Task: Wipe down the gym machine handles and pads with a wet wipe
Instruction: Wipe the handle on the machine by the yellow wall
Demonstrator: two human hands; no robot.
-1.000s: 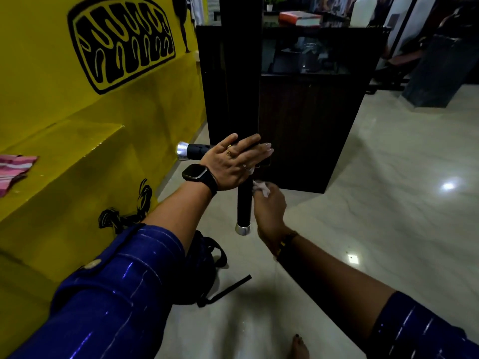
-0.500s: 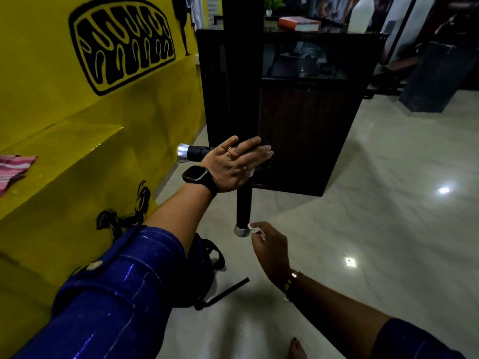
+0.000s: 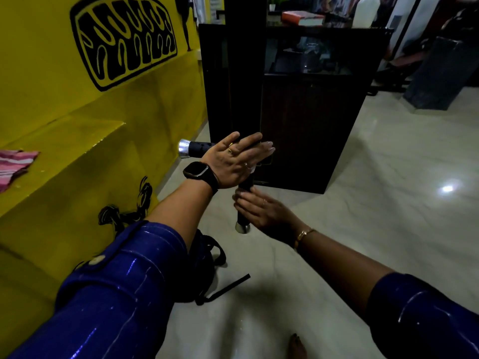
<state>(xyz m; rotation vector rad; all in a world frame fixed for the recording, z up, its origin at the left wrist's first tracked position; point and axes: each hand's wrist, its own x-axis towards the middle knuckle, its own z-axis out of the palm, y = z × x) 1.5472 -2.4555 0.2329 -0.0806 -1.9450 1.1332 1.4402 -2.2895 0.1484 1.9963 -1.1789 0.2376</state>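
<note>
Hands on 2 black handles

Handles number 2, both black and each ending in 1 silver cap: the horizontal handle (image 3: pixel 201 145) points left toward the yellow ledge (image 3: pixel 77 141), its cap (image 3: pixel 184 149) bare, and the vertical handle (image 3: pixel 243 218) hangs down with its cap (image 3: pixel 242 228) above the pale floor (image 3: pixel 363 203). The left hand (image 3: pixel 233 161) lies flat over the spot where the 2 meet, fingers straight and together, gripping nothing. Just below it, the right hand (image 3: pixel 261 211) presses straight fingers against the front of the vertical handle, palm spread and not curled round it. The wet wipe cannot be made out; whether it sits under either palm cannot be told.

The left wrist carries 1 black watch (image 3: pixel 197 170) and the left fingers 2 rings (image 3: pixel 230 151); the right wrist carries 1 gold bracelet (image 3: pixel 303 234). On the floor below the left arm lies 1 black bag (image 3: pixel 207 265). On the ledge rests 1 pink striped cloth (image 3: pixel 13 164). Behind the handles stands 1 dark cabinet (image 3: pixel 305 125)
</note>
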